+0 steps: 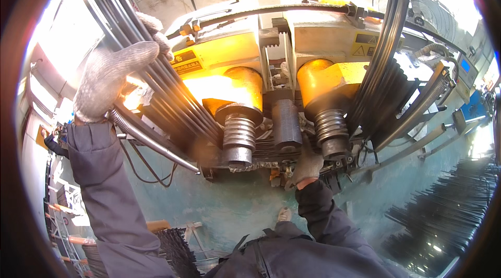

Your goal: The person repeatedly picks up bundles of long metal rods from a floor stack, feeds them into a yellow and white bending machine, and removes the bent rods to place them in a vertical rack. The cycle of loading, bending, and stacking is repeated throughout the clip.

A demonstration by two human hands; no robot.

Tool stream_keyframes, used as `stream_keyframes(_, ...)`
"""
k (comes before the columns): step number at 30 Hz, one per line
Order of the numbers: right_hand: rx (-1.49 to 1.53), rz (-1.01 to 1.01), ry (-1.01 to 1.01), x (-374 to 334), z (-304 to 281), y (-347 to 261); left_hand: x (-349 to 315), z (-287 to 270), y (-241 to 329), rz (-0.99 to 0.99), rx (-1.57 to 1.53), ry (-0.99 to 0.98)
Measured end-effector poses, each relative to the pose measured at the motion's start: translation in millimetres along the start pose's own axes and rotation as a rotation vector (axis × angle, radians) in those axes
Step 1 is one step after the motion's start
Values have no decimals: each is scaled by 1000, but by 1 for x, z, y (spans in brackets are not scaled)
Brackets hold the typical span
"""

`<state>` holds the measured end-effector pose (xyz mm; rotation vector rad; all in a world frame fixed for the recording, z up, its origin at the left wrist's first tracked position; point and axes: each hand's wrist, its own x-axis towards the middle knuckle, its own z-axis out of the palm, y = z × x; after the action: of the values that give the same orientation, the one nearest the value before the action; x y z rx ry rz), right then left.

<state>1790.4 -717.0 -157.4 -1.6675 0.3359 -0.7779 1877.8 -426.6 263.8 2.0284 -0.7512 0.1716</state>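
My left hand (117, 72), in a pale knitted glove, wraps round a bundle of long dark metal bars (180, 98) on the machine's left side, with its thumb in front and fingers on the far side. My gloved right hand (308, 166) reaches in under the machine's middle, just below a dark steel block (286, 124). Its fingers are blurred and partly hidden, so what they touch does not show. On either side of the block stand ribbed steel rollers, the left one (239, 137) and the right one (332, 129), under yellow housings (242, 87).
More upright metal bars (383, 48) rise on the machine's right. A coiled-spring rod (151, 139) juts out at left. Large piles of thin dark rods (443, 215) lie on the floor at right and more (177, 249) at lower left. A fan (430, 9) stands behind.
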Motion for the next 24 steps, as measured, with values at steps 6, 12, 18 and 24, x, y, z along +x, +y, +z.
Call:
stream_keyframes(6,-249,-214,-10,-16,-28,5,-44,0,17,-3,-118,103)
stream_keyframes(12,799,494,-27,-91,-83,-30,-202,-3,35,172,-174,362)
stream_keyframes(18,616,340,-103,-174,-96,-57,-420,17,81,-10,-372,902)
stream_keyframes(24,515,197,-557,-249,-66,-105,-648,68,151,-41,-203,1397)
